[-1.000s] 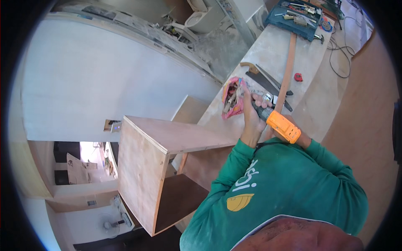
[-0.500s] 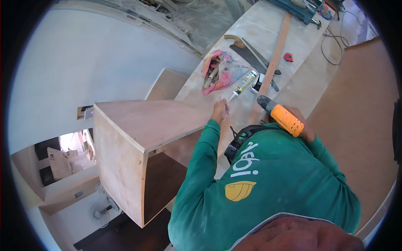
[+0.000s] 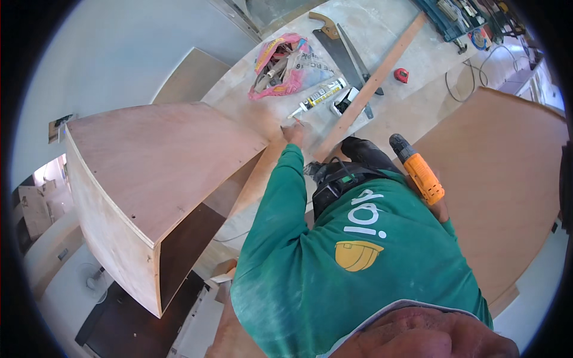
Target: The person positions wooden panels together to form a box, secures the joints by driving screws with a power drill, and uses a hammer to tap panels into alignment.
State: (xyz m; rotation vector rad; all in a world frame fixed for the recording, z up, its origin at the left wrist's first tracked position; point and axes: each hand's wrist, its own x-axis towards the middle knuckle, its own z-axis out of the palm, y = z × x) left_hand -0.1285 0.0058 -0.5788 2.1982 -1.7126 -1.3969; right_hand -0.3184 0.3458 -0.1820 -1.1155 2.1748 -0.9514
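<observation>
- At one o'clock from the middle of my view, the pale worktop (image 3: 385,30), dusty and littered with tools.
- At nine, a plywood box (image 3: 161,167), its front open towards me.
- At three, a broad brown sheet (image 3: 501,173).
- At five, my green shirt (image 3: 322,280), showing white lettering above a yellow helmet print.
- Between one and two, a wood strip (image 3: 379,80), slanting across the worktop.
- At one, a handsaw (image 3: 337,53), wooden-handled.
- At twelve, a pink-and-white bag (image 3: 293,83), mouth gaping; its print is creased, only partly readable.
- At three, the orange drill (image 3: 422,178), chuck pointing to eleven. My right hand (image 3: 439,210) is wrapped round it, fingers mostly hidden underneath.
- At twelve, my left hand (image 3: 292,133), fingers bunched narrow; I cannot tell whether they pinch anything.
- At one, the white cartridge (image 3: 323,94), dark print on its label, nozzle just beside those fingers.
- Between one and two, a red tape measure (image 3: 401,75).
</observation>
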